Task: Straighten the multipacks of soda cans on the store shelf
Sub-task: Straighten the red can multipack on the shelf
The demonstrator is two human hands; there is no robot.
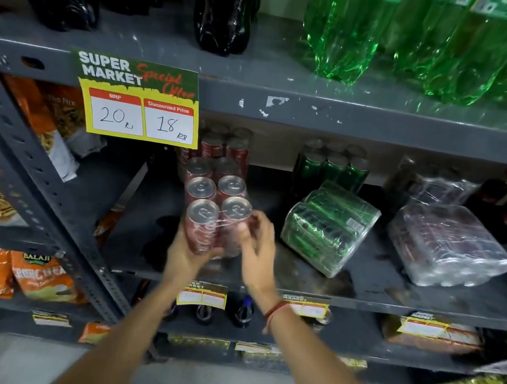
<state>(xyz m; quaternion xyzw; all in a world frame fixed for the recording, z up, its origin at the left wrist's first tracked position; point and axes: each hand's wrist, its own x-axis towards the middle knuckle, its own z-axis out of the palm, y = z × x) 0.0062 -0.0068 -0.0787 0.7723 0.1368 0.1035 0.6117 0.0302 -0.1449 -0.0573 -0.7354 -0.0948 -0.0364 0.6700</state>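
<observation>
On the middle shelf (pixel 268 275), both hands (pixel 185 253) clasp an upright, shrink-wrapped red can multipack (pixel 212 206), silver tops showing.

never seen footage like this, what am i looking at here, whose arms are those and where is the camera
There is no machine here. A person wears a wide-angle camera on the head, looking forward and down, so the two bare arms coming in from the bottom are that person's own. This is the only picture.

They stand at a grey metal store shelf. Both hands grip a plastic-wrapped pack of red soda cans standing upright, tops showing: the left hand from the near left side, the right hand from the right.

Further right on the same shelf, a green multipack lies tipped on its side, and a dark multipack in clear wrap lies beside it. More cans stand behind. Above are large soda bottles, and a yellow price sign hangs from the shelf edge.
</observation>
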